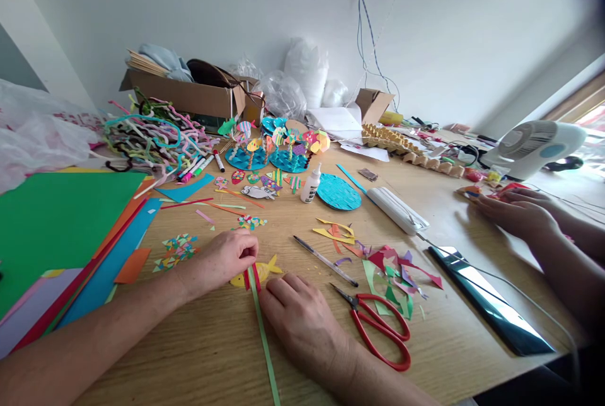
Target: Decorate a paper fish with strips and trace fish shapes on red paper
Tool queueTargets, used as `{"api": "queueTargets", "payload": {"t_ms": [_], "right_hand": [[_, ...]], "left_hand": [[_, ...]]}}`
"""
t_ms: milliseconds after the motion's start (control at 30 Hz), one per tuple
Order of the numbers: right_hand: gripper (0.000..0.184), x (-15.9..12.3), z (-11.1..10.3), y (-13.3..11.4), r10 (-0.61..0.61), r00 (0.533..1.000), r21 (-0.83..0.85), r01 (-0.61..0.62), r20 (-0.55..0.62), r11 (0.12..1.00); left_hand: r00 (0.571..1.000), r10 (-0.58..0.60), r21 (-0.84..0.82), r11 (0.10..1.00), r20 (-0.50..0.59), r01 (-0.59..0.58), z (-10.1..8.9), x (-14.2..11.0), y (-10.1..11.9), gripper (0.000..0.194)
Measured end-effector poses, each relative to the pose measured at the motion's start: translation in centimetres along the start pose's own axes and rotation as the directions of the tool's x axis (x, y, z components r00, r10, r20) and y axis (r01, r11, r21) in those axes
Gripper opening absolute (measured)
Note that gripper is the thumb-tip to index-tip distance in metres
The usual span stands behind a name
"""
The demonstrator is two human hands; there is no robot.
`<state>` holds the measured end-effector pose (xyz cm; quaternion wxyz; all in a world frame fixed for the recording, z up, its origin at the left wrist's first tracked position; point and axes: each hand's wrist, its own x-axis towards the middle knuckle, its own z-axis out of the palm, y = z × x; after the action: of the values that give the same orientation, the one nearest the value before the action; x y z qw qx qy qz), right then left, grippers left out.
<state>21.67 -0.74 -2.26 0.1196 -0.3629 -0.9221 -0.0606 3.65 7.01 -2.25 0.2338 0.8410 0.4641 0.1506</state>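
Note:
My left hand (231, 255) pinches the top end of a long light-green paper strip (263, 340) over a yellow paper fish (270, 267). Short red strips lie across the fish on both sides of the green one, whose lower length runs down toward the table's near edge. Beside the strip and against the fish's lower edge, my right hand (300, 314) rests with curled fingers; its fingertips are partly hidden, and I cannot tell what they grip. Red-handled scissors (378, 324) lie to its right, with a pen (326, 260) above them.
Coloured paper sheets (61, 223) cover the left side. Small paper bits (176, 251), a glue bottle (311, 185), a blue disc (338, 191) and paper scraps (390, 267) lie around. A power strip (397, 209) and phone (486, 299) are right, near another person's hands (524, 210).

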Motion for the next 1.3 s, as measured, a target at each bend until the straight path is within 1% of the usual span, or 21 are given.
{"api": "queueTargets", "payload": {"t_ms": [233,467,767,1100,1300], "right_hand": [[0.008,0.0,0.2,0.0,0.003,1.0,-0.004,-0.003,-0.027,1.0],[0.007,0.1,-0.1,-0.1,0.003,1.0,0.008,-0.003,-0.001,1.0],[0.007,0.0,0.0,0.0,0.005,1.0,0.002,-0.005,0.008,1.0],[0.007,-0.3,0.3,-0.1,0.003,1.0,0.041,-0.003,-0.013,0.999],[0.006,-0.4,0.4,-0.1,0.021,1.0,0.084,-0.022,0.009,0.996]], "left_hand": [[1.0,0.006,0.009,1.0,0.002,-0.006,0.0,0.0,-0.1,0.013],[1.0,0.012,0.012,1.0,0.01,-0.012,0.0,0.0,0.0,0.014],[0.999,-0.023,0.031,0.999,0.028,0.022,-0.4,0.0,0.6,0.014],[0.998,-0.048,0.049,0.998,0.04,0.046,-0.1,0.4,0.6,0.014],[0.995,-0.058,0.085,0.995,0.076,0.052,-0.6,0.5,1.2,0.014]]}}
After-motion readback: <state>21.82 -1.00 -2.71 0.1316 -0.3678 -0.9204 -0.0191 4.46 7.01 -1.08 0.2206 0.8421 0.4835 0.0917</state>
